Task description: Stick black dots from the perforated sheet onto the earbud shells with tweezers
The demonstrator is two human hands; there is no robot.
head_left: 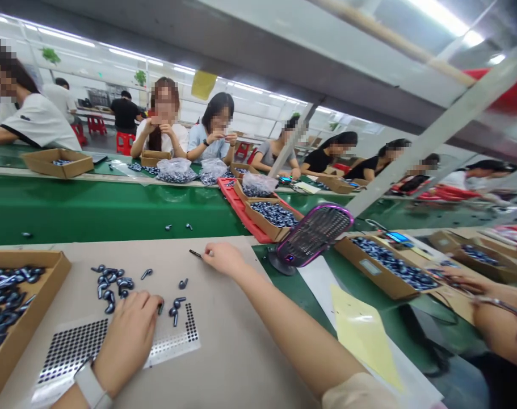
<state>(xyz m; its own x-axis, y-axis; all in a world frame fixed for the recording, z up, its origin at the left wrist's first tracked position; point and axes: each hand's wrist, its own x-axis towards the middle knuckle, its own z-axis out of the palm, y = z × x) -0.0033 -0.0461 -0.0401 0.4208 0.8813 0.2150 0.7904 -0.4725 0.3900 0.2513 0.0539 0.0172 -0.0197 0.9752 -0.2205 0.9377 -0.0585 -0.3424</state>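
Note:
My left hand (134,321) is closed on a dark blue earbud (160,307), only part of which shows beside the fingertips. Under that hand lies a clear sheet of small round black stickers (77,346), partly covered by the wrist and palm. Just beyond the fingers sits a loose cluster of earbuds (111,278), with a few single ones to the right. Farther off, my right hand (224,258) rests low over the board, its fingers pinching a thin dark stick-like tool (195,253); its exact kind is unclear.
A cardboard box of earbuds (62,267) stands at left on the beige board (224,358). A purple-rimmed fan (315,236), yellow paper (364,335) and another earbud box (381,272) are at right. Beyond the green belt (71,210), several people work; a co-worker's hand (466,281) is at right.

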